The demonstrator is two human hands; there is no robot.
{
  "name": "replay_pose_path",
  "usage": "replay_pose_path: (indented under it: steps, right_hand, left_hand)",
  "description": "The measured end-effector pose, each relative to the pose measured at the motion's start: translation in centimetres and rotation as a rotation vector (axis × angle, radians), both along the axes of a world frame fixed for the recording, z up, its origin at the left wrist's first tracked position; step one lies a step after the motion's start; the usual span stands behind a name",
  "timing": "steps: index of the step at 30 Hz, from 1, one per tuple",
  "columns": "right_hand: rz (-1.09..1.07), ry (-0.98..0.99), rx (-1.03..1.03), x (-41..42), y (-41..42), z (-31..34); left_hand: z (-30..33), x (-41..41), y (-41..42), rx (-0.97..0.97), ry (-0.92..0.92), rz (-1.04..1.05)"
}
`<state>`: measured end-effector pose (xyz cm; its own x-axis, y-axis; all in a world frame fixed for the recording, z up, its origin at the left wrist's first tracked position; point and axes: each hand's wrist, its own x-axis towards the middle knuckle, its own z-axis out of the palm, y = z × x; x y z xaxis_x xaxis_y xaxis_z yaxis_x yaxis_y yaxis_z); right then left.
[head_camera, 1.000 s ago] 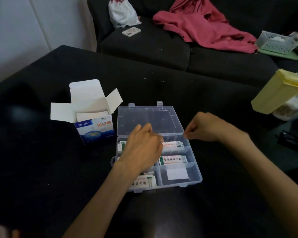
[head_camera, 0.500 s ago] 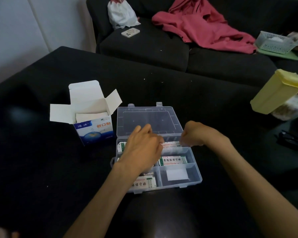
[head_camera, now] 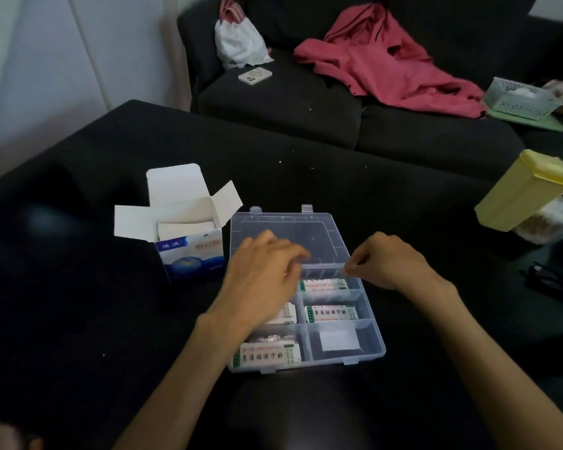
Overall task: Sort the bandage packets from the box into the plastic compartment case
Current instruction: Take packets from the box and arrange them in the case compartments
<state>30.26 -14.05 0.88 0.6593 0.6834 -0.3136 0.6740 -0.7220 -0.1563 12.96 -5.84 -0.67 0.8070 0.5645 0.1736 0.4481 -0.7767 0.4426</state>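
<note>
Plastic case (head_camera: 376, 347) holds packets (head_camera: 330, 312); left hand (head_camera: 260, 280) relaxed, right hand (head_camera: 387, 261) pinching its edge.

A motion-blurred left hand (head_camera: 260, 280) covers the left far compartments of the clear plastic compartment case (head_camera: 376, 339), hiding all but the edge of one white bandage packet (head_camera: 286, 315). Print on the blue-and-white cardboard box (head_camera: 192, 254) is too blurred to read. A pale yellow plastic container (head_camera: 527, 190) is cut off by the frame's right edge.

— What's past the hands?
— A dark sofa (head_camera: 306, 102) with a pink jacket (head_camera: 390, 63) and white bag (head_camera: 238, 43) — dimly lit.
— And to the left?
— A pale wall (head_camera: 62, 60) behind the black table (head_camera: 78, 319).
</note>
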Motion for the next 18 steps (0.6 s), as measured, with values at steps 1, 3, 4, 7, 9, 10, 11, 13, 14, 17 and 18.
replay_pose_path:
  steps: [1, 3, 4, 7, 9, 10, 11, 13, 14, 17, 18]
  right_hand:
    - [0.014, 0.012, 0.038, -0.1, -0.1, 0.5]
    - [0.039, 0.046, 0.105, -0.8, -0.1, 1.3]
    - [0.049, 0.067, 0.135, -1.3, 0.1, 1.5]
    - [0.094, 0.105, 0.239, -3.2, 1.0, 1.8]
    - [0.111, 0.123, 0.321, -4.8, 1.8, 2.0]
    - [0.124, 0.131, 0.347, -5.6, 2.3, 2.3]
    - [0.139, 0.139, 0.364, -6.2, 2.7, 2.6]
    - [0.195, 0.161, 0.399, -7.5, 3.5, 3.3]
    - [0.236, 0.17, 0.423, -8.3, 4.1, 3.8]
    - [0.371, 0.14, 0.54, -10.1, 6.1, 5.0]
    - [0.414, 0.139, 0.588, -10.8, 7.0, 5.2]
  left_hand:
    - [0.7, -0.9, 0.6, -0.004, -0.069, 0.078]
    - [1.5, -2.9, 2.0, 0.001, -0.238, 0.253]
    - [1.6, -4.1, 2.7, 0.02, -0.304, 0.335]
    - [1.4, -7.1, 4.2, 0.076, -0.338, 0.501]
    - [1.3, -8.3, 4.7, 0.113, -0.325, 0.535]
    - [1.3, -8.8, 4.9, 0.132, -0.334, 0.54]
    - [1.3, -9.1, 5.2, 0.15, -0.337, 0.536]
    - [0.9, -9.7, 5.9, 0.187, -0.297, 0.51]
    - [0.5, -10.0, 6.3, 0.201, -0.262, 0.495]
    - [-0.7, -10.6, 7.1, 0.216, -0.136, 0.474]
    - [-1.0, -10.8, 7.4, 0.226, -0.109, 0.475]
